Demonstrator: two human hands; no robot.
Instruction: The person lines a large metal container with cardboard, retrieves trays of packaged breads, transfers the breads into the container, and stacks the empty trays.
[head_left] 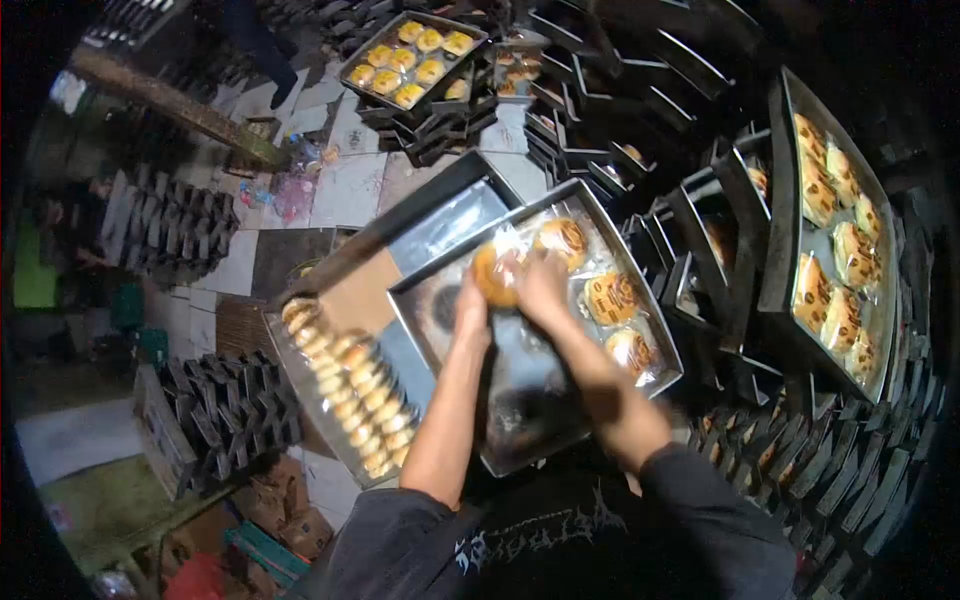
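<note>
My left hand [474,303] is closed on the left side of a round golden bun [495,274] in clear plastic wrap. At the bun's right side is my right hand [540,284], its fingers closed on the shiny wrapper. Both hands are over a metal tray [455,360], where several wrapped buns [611,298] lie along the right side. Partly under that tray, a larger box-like tray [345,480] holds rows of small pale buns [350,390] on its left and a bare brown sheet [350,290].
A tilted tray of wrapped buns [840,255] stands on stacked trays at the right. Another tray of yellow-topped buns [400,65] tops a stack at the back. More stacked trays [215,420] are at the left. A person's leg [262,50] shows at the back.
</note>
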